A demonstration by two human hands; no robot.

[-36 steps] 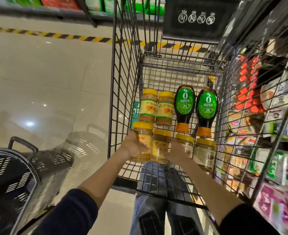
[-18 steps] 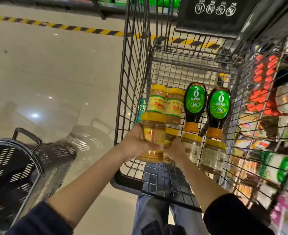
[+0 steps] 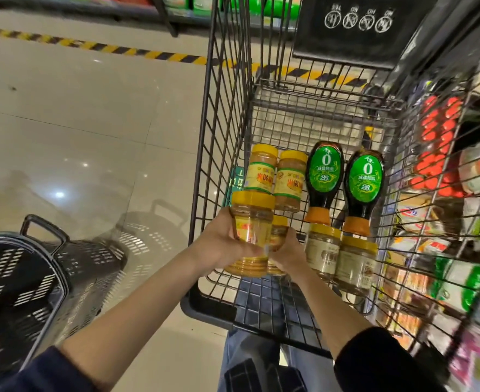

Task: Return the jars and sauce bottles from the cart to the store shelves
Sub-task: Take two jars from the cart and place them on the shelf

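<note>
Raised: two jars (image 3: 251,230), perhaps higher.

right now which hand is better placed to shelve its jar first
Probably the left hand: its jar is gripped and raised above the others. The right hand wraps a jar sitting lower, mostly hidden. But the shelves lie to the right.

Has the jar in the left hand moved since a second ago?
Yes. The jar in the left hand has come up off the cart floor; its lid now overlaps the bottom of the labelled jar lying behind it.
</note>
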